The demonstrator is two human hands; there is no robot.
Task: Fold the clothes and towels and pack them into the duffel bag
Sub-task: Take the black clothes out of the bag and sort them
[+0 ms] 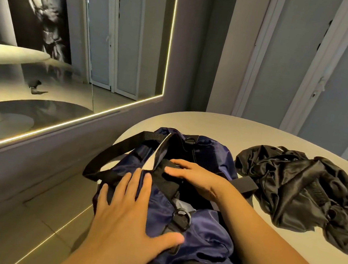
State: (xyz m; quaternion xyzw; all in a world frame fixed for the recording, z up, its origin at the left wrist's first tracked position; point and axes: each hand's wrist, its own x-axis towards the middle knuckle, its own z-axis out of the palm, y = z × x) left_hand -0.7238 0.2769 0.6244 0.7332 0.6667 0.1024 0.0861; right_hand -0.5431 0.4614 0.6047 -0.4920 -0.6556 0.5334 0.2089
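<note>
A navy blue duffel bag point(204, 233) with black straps lies on the left part of a white round table point(215, 125), its top partly gaping with pale fabric showing inside. My left hand point(131, 214) lies flat on the bag's near left side, fingers spread and straight. My right hand point(193, 174) rests flat on the black handle wrap at the middle of the bag, fingers straight and pointing left. A crumpled heap of shiny black clothing point(305, 195) lies on the table to the right of the bag, apart from both hands.
A black strap point(106, 159) loops off the table's left edge. A large mirror with a lit border point(170, 39) fills the wall at left. White locker doors point(340, 67) stand behind the table. Tiled floor lies below at left.
</note>
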